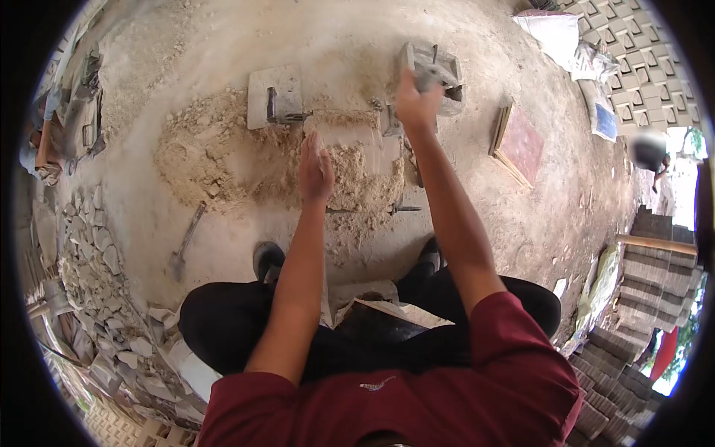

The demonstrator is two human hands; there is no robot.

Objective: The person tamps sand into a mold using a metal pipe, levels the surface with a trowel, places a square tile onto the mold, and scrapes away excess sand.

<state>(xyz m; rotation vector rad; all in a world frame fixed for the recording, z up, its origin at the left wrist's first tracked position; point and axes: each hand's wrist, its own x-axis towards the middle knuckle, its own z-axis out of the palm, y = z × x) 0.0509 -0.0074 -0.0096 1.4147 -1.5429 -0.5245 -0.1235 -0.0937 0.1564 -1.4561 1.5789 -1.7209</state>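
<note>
My left hand [318,170] is stretched out on edge, fingers straight and holding nothing. It hovers over a mould frame [387,153] heaped with crumbly tan powder [346,182]. Farther out, my right hand [418,104] is closed around a grey flat piece [439,73], partly hidden by the fingers and blurred. That piece is over a grey box-like tray [407,56] with an upright rod in it. A pale square plate [287,78] with a dark handle [271,103] lies beyond my left hand.
A loose powder heap [197,153] lies to the left, with a small long-handled tool [190,242] below it. A reddish square board [519,147] rests to the right. Broken pieces [97,253] pile up far left. Sacks [555,37] and stacked blocks [648,283] line the right. Another person [46,141] is at far left.
</note>
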